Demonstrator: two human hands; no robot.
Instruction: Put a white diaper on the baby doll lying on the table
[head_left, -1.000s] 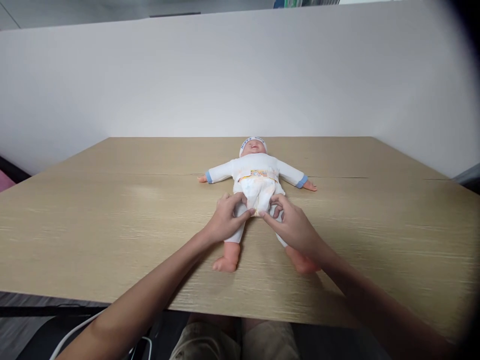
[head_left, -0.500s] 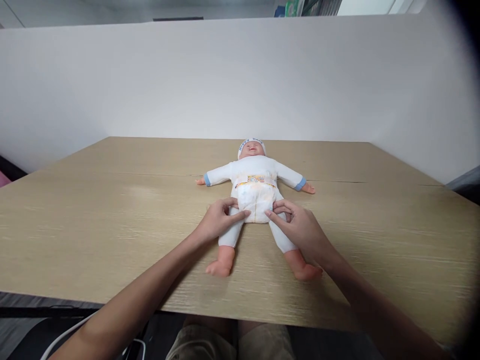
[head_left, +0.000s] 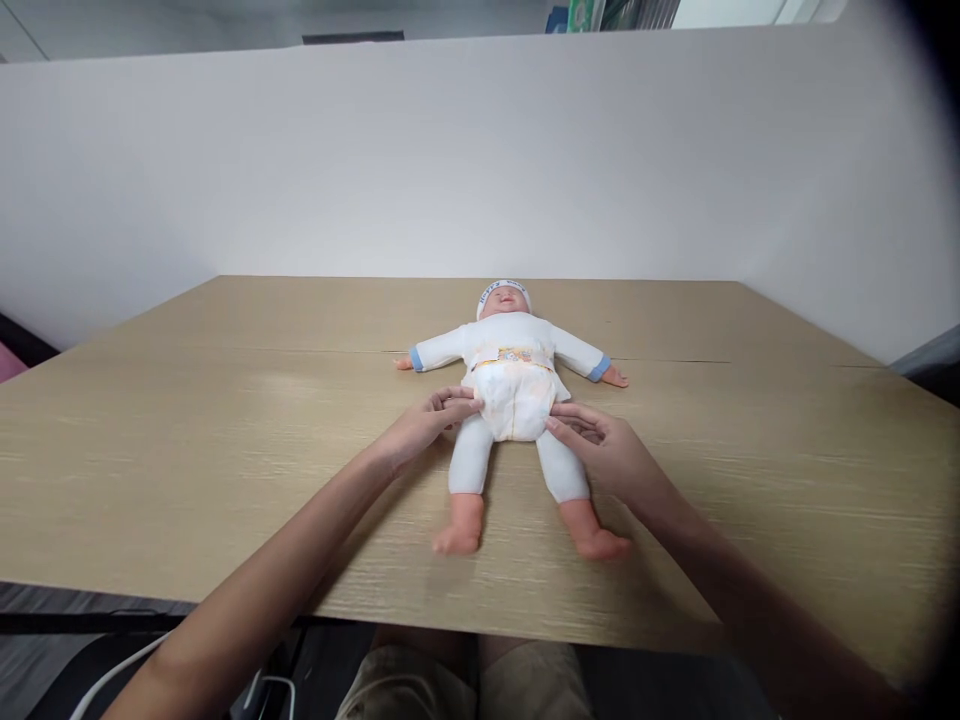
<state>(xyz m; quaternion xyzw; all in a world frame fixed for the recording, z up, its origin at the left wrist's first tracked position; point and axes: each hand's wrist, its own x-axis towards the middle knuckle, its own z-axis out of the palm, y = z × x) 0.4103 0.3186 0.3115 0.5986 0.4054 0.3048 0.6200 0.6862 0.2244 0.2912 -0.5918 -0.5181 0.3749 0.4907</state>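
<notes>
Diaper [head_left: 514, 405] sat on the doll [head_left: 508, 330] at frame centre. Left hand [head_left: 424, 422] and right hand [head_left: 616, 448] touched its sides; whether fingers [head_left: 581, 412] clamped, I could not tell.

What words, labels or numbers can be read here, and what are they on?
"Happy": on the white cap; the word after it is too blurred to read surely.
Diaper: colourful waist print, any lettering too small to read.
Green item at the top edge: nothing legible.
</notes>
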